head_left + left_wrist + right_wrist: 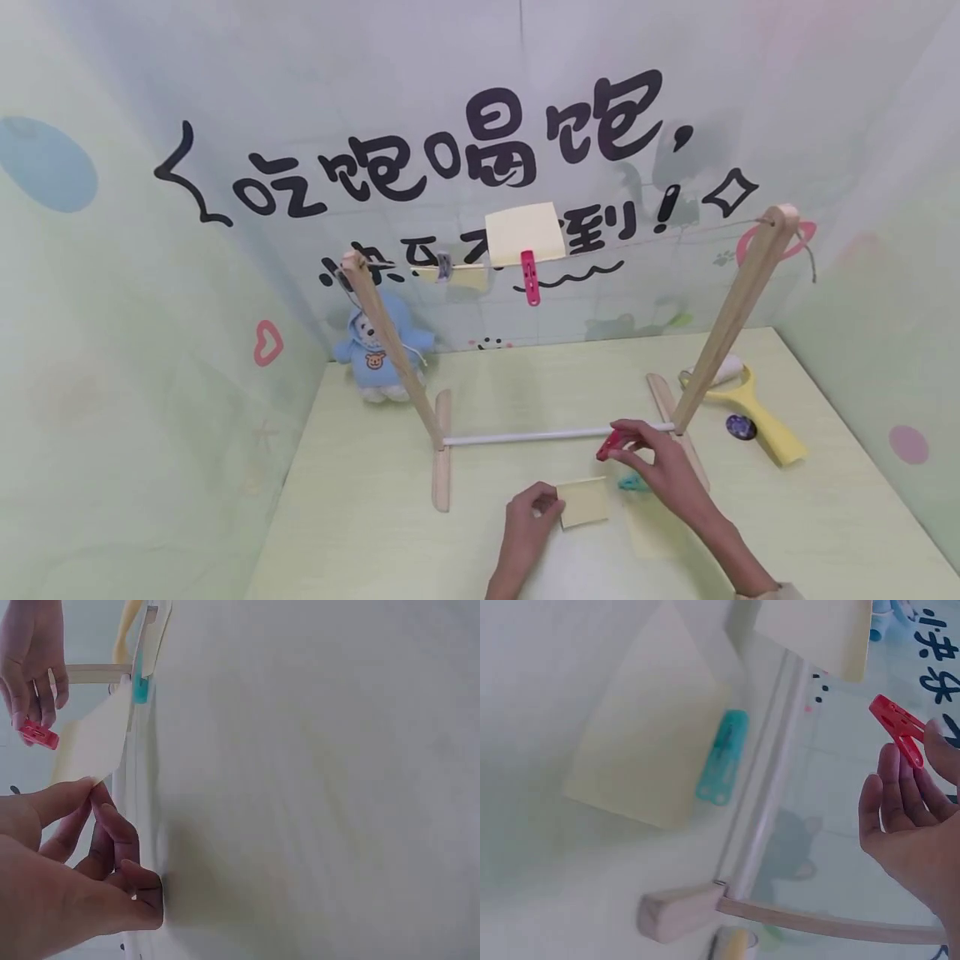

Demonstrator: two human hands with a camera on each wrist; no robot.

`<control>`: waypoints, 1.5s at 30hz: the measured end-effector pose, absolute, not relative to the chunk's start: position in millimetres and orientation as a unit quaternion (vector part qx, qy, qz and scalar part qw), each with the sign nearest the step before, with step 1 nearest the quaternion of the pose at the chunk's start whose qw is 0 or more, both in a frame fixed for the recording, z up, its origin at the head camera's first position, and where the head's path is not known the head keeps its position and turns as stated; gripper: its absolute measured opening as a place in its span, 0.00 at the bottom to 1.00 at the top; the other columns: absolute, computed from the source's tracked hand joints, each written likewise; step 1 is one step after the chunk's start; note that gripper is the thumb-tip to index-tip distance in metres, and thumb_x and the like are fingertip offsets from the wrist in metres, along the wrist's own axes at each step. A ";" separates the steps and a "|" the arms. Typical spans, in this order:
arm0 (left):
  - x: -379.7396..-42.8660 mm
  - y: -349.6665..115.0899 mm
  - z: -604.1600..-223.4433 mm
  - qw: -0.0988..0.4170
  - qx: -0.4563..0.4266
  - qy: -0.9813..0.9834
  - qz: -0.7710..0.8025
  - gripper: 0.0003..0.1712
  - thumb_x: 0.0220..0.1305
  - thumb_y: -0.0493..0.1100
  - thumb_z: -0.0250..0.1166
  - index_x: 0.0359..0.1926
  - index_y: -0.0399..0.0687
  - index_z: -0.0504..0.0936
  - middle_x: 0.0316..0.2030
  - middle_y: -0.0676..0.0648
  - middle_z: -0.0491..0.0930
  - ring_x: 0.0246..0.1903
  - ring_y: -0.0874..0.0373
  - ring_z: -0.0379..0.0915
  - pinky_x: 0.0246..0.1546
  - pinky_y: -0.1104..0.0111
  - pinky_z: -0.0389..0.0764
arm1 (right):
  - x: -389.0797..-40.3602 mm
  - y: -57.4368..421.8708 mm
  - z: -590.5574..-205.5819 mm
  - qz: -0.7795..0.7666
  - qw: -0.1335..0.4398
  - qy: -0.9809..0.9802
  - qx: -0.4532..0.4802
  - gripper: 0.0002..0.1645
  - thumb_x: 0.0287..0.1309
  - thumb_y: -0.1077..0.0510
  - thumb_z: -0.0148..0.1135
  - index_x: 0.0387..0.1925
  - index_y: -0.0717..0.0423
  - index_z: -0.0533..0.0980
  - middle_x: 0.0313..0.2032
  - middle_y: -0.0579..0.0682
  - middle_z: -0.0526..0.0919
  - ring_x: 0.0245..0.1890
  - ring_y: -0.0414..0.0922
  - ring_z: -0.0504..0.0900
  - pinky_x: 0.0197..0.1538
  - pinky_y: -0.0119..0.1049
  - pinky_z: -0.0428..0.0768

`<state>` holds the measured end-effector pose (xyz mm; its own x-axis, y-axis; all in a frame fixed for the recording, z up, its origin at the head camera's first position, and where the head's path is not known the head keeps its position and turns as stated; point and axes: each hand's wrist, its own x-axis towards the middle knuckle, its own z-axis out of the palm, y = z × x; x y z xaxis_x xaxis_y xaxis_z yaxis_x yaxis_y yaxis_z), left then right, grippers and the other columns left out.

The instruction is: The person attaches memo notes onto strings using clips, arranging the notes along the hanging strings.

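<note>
My left hand (528,525) pinches one edge of a small pale yellow sticky note (585,503) between thumb and forefinger, low over the table. In the left wrist view the note (97,739) tilts up from the fingertips. My right hand (660,467) holds a red clothespin (611,445) by its handle end between thumb and fingers; in the right wrist view the clothespin (897,727) points away from the palm. Below the right hand, a teal clothespin (723,757) lies on another yellow note (649,727) on the table.
A wooden frame (731,325) carries a string with a note (525,233) clipped by a red clothespin (530,279) and another under a grey clothespin (444,266). A blue plush toy (378,354) sits back left. A yellow lint roller (765,421) and dark round object (741,427) lie right.
</note>
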<state>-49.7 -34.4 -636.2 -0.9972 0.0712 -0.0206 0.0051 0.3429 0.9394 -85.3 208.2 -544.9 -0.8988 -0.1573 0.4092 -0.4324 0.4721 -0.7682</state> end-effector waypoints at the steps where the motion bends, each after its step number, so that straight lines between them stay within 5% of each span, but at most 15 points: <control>1: -54.8 -34.0 -642.0 0.023 0.025 0.817 0.575 0.02 0.69 0.44 0.76 0.40 0.52 0.91 0.32 0.64 0.87 0.33 0.73 0.78 0.39 0.74 0.79 | -86.6 209.5 -537.8 0.481 0.148 -0.846 0.176 0.24 0.59 0.73 0.76 0.56 0.63 0.83 0.39 0.50 0.91 0.41 0.33 0.86 0.46 0.21 0.80; 4: -71.0 -32.7 -656.7 -0.022 0.041 0.807 0.589 0.05 0.72 0.50 0.75 0.42 0.58 0.93 0.33 0.67 0.86 0.34 0.75 0.78 0.38 0.76 0.76 | -91.0 212.6 -513.6 0.470 0.181 -0.839 0.205 0.25 0.53 0.76 0.78 0.53 0.61 0.84 0.43 0.51 0.90 0.44 0.33 0.85 0.49 0.19 0.79; 9: -85.5 -28.6 -607.8 -0.108 0.089 0.769 0.623 0.10 0.77 0.46 0.71 0.47 0.45 0.92 0.36 0.53 0.89 0.36 0.67 0.79 0.34 0.72 0.75 | -99.9 217.4 -471.4 0.456 0.234 -0.815 0.269 0.30 0.44 0.79 0.80 0.50 0.59 0.85 0.53 0.56 0.82 0.60 0.34 0.77 0.59 0.17 0.75; 13: -92.3 -23.0 -541.4 -0.094 0.055 0.756 0.645 0.09 0.77 0.41 0.70 0.47 0.40 0.91 0.38 0.47 0.87 0.39 0.65 0.78 0.40 0.73 0.74 | -104.9 218.9 -441.5 0.454 0.258 -0.800 0.295 0.14 0.63 0.58 0.78 0.47 0.60 0.86 0.55 0.59 0.79 0.62 0.38 0.74 0.64 0.17 0.70; 16: -100.9 -18.7 -506.9 -0.090 0.042 0.758 0.644 0.08 0.77 0.40 0.70 0.46 0.39 0.90 0.41 0.45 0.86 0.42 0.65 0.77 0.43 0.74 0.73 | -105.6 218.3 -419.6 0.443 0.274 -0.798 0.302 0.28 0.69 0.38 0.68 0.45 0.60 0.87 0.55 0.60 0.78 0.64 0.39 0.73 0.66 0.18 0.69; 18: -108.3 -16.1 -490.9 -0.097 0.049 0.761 0.639 0.08 0.78 0.41 0.68 0.47 0.40 0.89 0.44 0.44 0.86 0.44 0.63 0.77 0.44 0.74 0.73 | -105.8 217.4 -405.3 0.432 0.287 -0.799 0.304 0.32 0.70 0.34 0.66 0.45 0.61 0.87 0.54 0.61 0.78 0.64 0.38 0.73 0.66 0.18 0.68; 29: -141.4 1.0 -414.1 -0.189 0.130 0.726 0.648 0.10 0.80 0.41 0.67 0.49 0.37 0.88 0.50 0.40 0.87 0.50 0.48 0.83 0.50 0.68 0.80 | -110.3 210.6 -327.0 0.392 0.359 -0.780 0.329 0.37 0.71 0.33 0.65 0.43 0.68 0.88 0.53 0.65 0.82 0.68 0.30 0.75 0.73 0.23 0.70; 38: -153.0 12.2 -381.2 -0.201 0.141 0.710 0.660 0.11 0.80 0.39 0.66 0.52 0.34 0.87 0.51 0.38 0.86 0.53 0.46 0.82 0.53 0.67 0.80 | -120.9 214.5 -275.6 0.348 0.355 -0.802 0.330 0.45 0.72 0.29 0.62 0.45 0.73 0.86 0.55 0.70 0.81 0.67 0.31 0.74 0.69 0.22 0.71; 40: -154.7 14.5 -375.7 -0.202 0.137 0.707 0.663 0.12 0.80 0.40 0.65 0.52 0.34 0.87 0.52 0.38 0.86 0.53 0.47 0.81 0.53 0.67 0.79 | -124.8 215.7 -266.0 0.343 0.350 -0.807 0.331 0.40 0.72 0.34 0.66 0.46 0.73 0.86 0.56 0.70 0.81 0.67 0.33 0.74 0.69 0.24 0.71; 45: -158.9 21.2 -366.4 -0.201 0.131 0.697 0.676 0.14 0.81 0.41 0.64 0.52 0.33 0.87 0.51 0.36 0.87 0.52 0.48 0.80 0.52 0.66 0.78 | -136.4 213.5 -245.1 0.330 0.356 -0.809 0.331 0.16 0.59 0.69 0.80 0.47 0.75 0.86 0.55 0.71 0.81 0.66 0.36 0.75 0.68 0.26 0.71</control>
